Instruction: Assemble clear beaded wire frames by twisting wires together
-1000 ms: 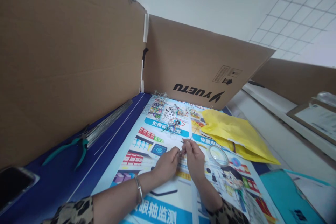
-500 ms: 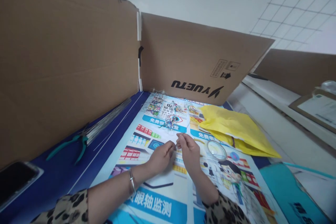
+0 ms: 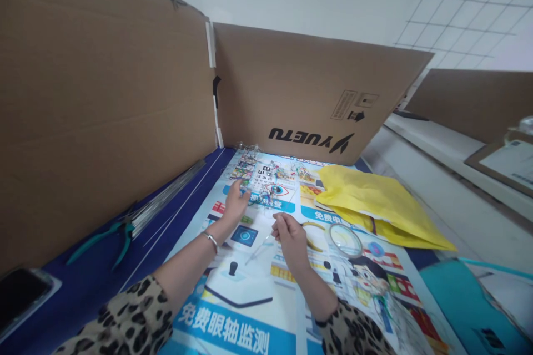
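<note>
My left hand (image 3: 236,201) is over the upper left of the printed poster (image 3: 245,310), thumb and fingers apart, beside small tangled wire pieces (image 3: 268,191). Nothing shows in its grasp. Right of it, my right hand (image 3: 290,236) is pinched on a thin, pale wire-like piece (image 3: 259,249), which slants down to the left over the poster. More tangled pieces with coloured bits (image 3: 303,171) lie near the poster's far edge. A clear round dish or ring (image 3: 345,239) is to the right of my right hand.
Tall cardboard panels (image 3: 316,89) stand behind and left. Teal-handled pliers (image 3: 122,233) and a bundle of thin wires (image 3: 166,197) lie at left, near a phone (image 3: 25,294). On the right are a yellow packet (image 3: 375,199) and a teal pouch (image 3: 470,299).
My left hand has parted from my right hand, moved up and left toward the tangled pieces, and opened. My right hand stays pinched, and the thin piece now shows below it.
</note>
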### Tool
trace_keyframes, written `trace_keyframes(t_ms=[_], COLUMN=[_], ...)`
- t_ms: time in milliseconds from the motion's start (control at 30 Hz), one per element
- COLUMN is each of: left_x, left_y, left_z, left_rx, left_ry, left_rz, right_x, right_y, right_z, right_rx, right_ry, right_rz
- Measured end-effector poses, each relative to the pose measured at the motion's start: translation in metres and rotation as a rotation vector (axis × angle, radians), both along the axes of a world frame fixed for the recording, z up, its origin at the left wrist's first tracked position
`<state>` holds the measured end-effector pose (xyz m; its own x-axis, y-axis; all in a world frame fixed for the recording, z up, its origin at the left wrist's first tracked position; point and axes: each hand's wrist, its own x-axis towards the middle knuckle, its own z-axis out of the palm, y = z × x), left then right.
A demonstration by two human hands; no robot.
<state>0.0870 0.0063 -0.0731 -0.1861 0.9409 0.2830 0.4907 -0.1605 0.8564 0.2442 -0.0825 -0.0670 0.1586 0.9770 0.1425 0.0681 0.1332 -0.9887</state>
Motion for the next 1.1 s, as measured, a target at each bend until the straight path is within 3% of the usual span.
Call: trace_keyframes(t_ms=[200, 300, 400, 800, 1100], left_x=[0.032, 0.033, 0.029, 0.027, 0.020], left_y=[0.002, -0.003, -0.003, 0.032, 0.033], left_z=[-0.002, 0.001, 0.003, -0.009, -0.007], left_rx=[-0.022, 0.011, 0.023, 0.112, 0.141], left_ry=[0.133, 0.180, 0.220, 0.195, 0.025], left_rz=[-0.302, -0.446, -0.511, -0.300, -0.177], right_x=[0.000, 0.000, 0.001, 0.002, 0.002], right_y=[0.001, -0.001, -0.002, -0.004, -0.005], right_z=[-0.002, -0.003, -0.004, -0.003, -0.004], right_rx=[-0.012, -0.011, -0.020, -0.019, -0.018], right_ry=[-0.036, -0.048, -0.056, -0.090, -0.122], right_rz=[0.021, 0.039, 0.035, 0.028, 0.022])
